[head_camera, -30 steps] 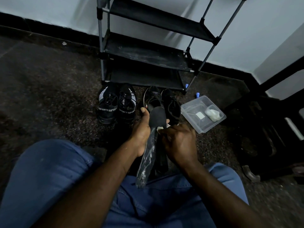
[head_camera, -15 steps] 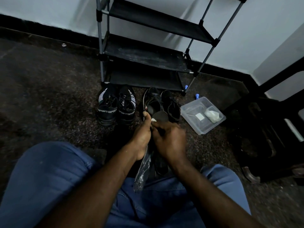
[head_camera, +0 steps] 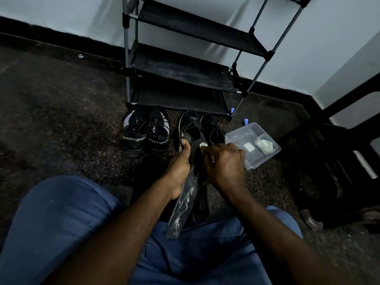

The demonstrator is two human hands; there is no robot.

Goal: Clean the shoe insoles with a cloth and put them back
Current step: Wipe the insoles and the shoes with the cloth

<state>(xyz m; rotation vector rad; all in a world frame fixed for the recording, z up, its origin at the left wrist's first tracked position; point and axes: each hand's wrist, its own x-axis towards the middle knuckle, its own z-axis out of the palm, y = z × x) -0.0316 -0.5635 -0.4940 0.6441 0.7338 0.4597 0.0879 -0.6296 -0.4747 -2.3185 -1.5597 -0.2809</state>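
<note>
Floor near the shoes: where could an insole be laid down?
Open carpet left of the SPORT shoes, and the rack shelves. Crowded from the black shoes to the plastic tub.

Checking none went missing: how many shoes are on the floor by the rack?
4. Two SPORT shoes side by side before the rack; two plain black shoes right of them. Others may hide in the dark corner.

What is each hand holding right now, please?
The left hand is closed, gripping the insole.
The right hand is closed, holding a white cloth against the insole.
</note>
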